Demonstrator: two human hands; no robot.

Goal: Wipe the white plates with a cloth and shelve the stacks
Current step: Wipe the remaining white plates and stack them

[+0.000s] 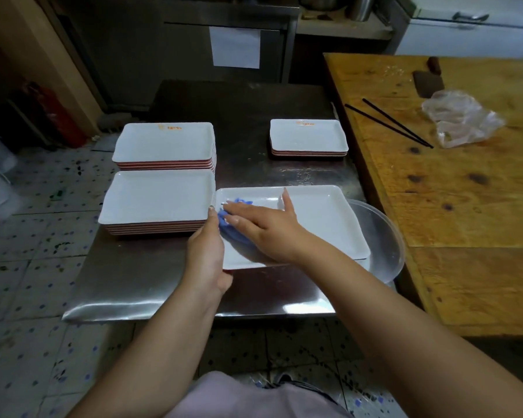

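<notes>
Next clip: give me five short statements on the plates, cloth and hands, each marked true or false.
1. The right hand presses a blue cloth on a white plate. True.
2. The left hand rests flat on the steel table. False: it grips the plate's left edge.
3. Three plate stacks stand on the table. True.
4. The cloth is red. False: blue.
5. Black chopsticks lie on the wooden table. True.

Dim room; overhead light glares off the steel table (109,306) near edge. Edges bend with wide-angle distortion; background soft.
</notes>
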